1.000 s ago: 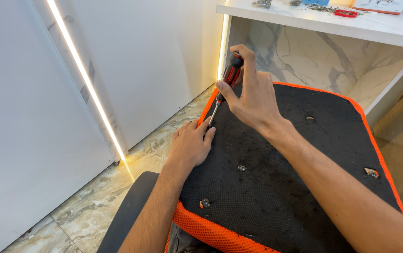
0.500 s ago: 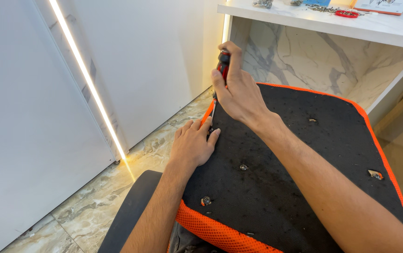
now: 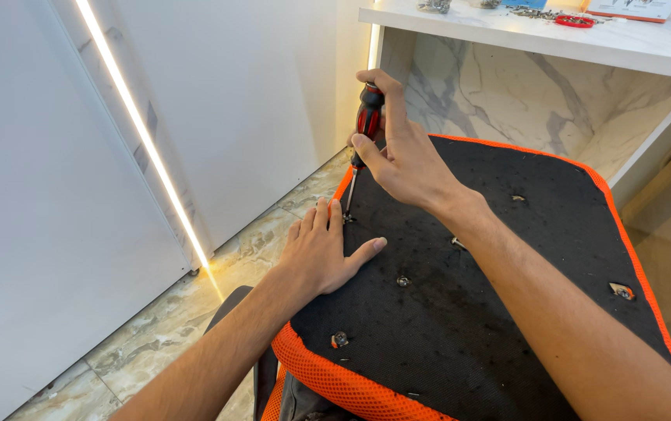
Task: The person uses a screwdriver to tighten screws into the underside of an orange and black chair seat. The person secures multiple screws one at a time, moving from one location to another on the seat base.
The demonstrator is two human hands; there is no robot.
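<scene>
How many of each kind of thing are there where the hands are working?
Hands: 2, left hand flat on the panel, right hand gripping the tool
Screwdriver: 1
Black panel with orange rim: 1
Metal fittings visible on the panel, such as this one: 6
Total: 10

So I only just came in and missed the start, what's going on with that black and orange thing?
A person is working a screwdriver into the upturned underside of a chair seat, black with an orange mesh edge. The right hand wraps the red and black handle, shaft pointing down at a screw near the seat's left edge. The left hand lies flat on the seat beside it. Other metal fittings dot the black surface, such as one near the front corner.
</scene>
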